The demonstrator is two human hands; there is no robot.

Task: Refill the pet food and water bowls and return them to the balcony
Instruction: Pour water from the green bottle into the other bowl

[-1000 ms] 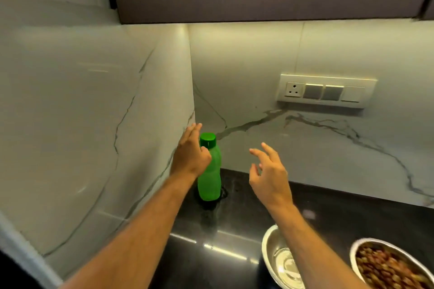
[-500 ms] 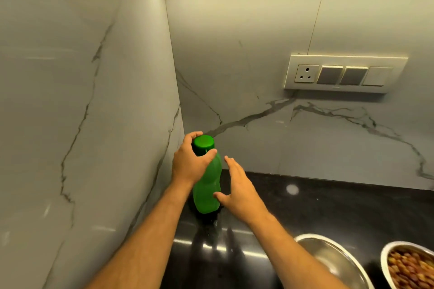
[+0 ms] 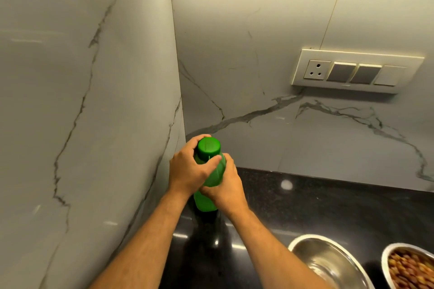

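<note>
A green plastic bottle [image 3: 207, 202] with a green screw cap stands in the corner of the black counter [image 3: 328, 213]. My left hand [image 3: 187, 169] grips its neck just under the cap, thumb across the front. My right hand [image 3: 225, 187] wraps around the bottle's body from the right. Near the bottom right sits a steel bowl [image 3: 328, 263] with only a shine of liquid inside. Beside it, at the frame's edge, a second steel bowl [image 3: 408, 267] is full of brown pet food.
Marble walls close the corner on the left and behind the bottle. A switch plate with a socket [image 3: 352, 71] is mounted on the back wall at upper right. The counter stretches open to the right of the bottle.
My right hand has moved left from beside the bottle and closed around its body. My left hand keeps its grip at the neck. The view has tilted down and closer.
</note>
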